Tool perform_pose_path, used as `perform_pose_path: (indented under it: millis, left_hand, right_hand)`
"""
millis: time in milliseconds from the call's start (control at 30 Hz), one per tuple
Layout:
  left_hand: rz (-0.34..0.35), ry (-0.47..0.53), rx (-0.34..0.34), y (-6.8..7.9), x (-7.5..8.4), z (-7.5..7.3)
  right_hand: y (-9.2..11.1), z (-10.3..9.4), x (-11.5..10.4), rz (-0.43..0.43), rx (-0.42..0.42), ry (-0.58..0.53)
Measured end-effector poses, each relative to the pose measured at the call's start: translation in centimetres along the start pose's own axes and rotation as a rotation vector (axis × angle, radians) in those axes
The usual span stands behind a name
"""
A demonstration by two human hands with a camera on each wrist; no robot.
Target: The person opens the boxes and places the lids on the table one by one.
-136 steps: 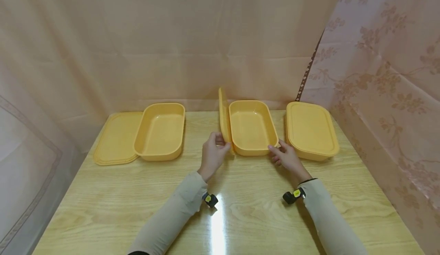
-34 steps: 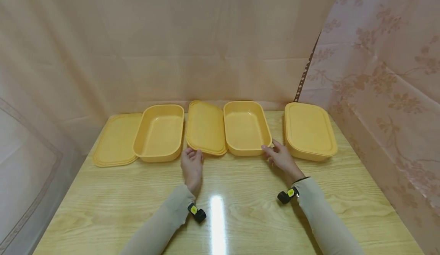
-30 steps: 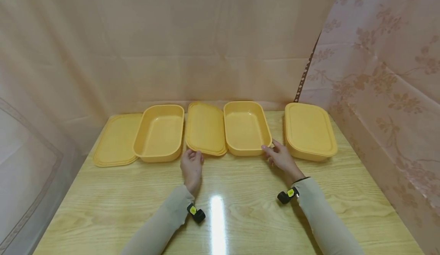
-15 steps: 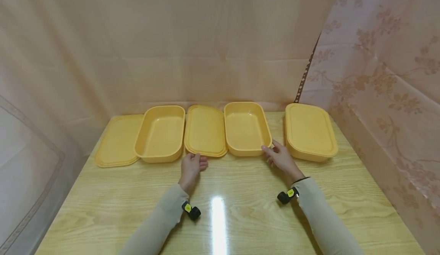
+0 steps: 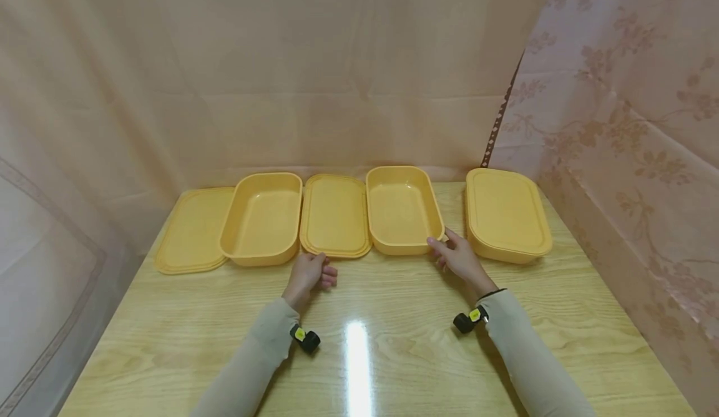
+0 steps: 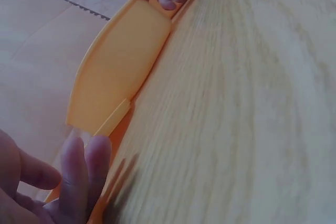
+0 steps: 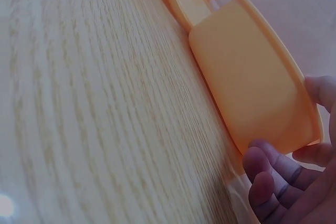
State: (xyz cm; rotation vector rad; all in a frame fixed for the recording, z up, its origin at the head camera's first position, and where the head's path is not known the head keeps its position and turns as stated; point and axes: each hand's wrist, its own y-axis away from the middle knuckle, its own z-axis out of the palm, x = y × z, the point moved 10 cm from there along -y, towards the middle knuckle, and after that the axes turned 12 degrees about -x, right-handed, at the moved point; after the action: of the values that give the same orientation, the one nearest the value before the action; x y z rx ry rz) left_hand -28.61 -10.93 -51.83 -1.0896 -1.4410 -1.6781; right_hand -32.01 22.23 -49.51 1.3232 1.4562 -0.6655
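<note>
A yellow rectangular food container (image 5: 401,214) without its cover stands at the back middle of the table. At its front right corner my right hand (image 5: 460,260) pinches the rim; in the right wrist view the thumb (image 7: 321,90) lies over the rim and the other fingers curl loosely below. Left of this container a yellow lid (image 5: 336,216) lies flat. My left hand (image 5: 310,274) is at the lid's front edge, fingers loosely bent and holding nothing. Whether a fingertip still touches the lid is not clear.
A second uncovered container (image 5: 263,217) stands farther left, its near side close to another flat lid (image 5: 193,230). On the right sits a container with its lid on (image 5: 508,214). A hanging cloth (image 5: 337,80) borders the wooden table (image 5: 404,354) behind.
The lid, earlier held upright by my left hand beside the middle container, has been lowered leftward until flat. My left hand has let go and drawn back slightly. The right hand keeps its grip.
</note>
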Motion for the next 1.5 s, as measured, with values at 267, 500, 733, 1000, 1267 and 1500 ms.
perform_pose_path:
  millis: [267, 500, 733, 1000, 1267, 1500]
  left_hand:
    - [-0.027, -0.072, -0.052, 0.2, 0.1, -0.6]
    - [-0.039, -0.143, -0.016, 0.2, 0.0, -1.1]
    - [-0.010, -0.282, 0.011, 0.5, 1.0, -0.8]
    - [0.125, -0.499, 0.065, 0.2, 2.7, -0.6]
    - [0.304, -0.449, 0.080, -0.1, 5.4, 1.0]
    - [0.363, -0.417, 0.049, -0.9, 6.2, 2.7]
  right_hand:
    - [-0.1, 0.0, -0.2, -0.009, 0.013, 0.007]
    - [0.1, 0.3, -0.2, -0.008, 0.009, -0.012]
    - [0.2, 0.1, -0.7, -0.009, 0.011, -0.017]
    - [0.0, 0.2, -0.3, -0.018, -0.006, -0.017]
    - [0.1, 0.1, -0.4, -0.015, -0.013, -0.006]
    - [0.1, 0.2, -0.5, -0.014, -0.023, -0.024]
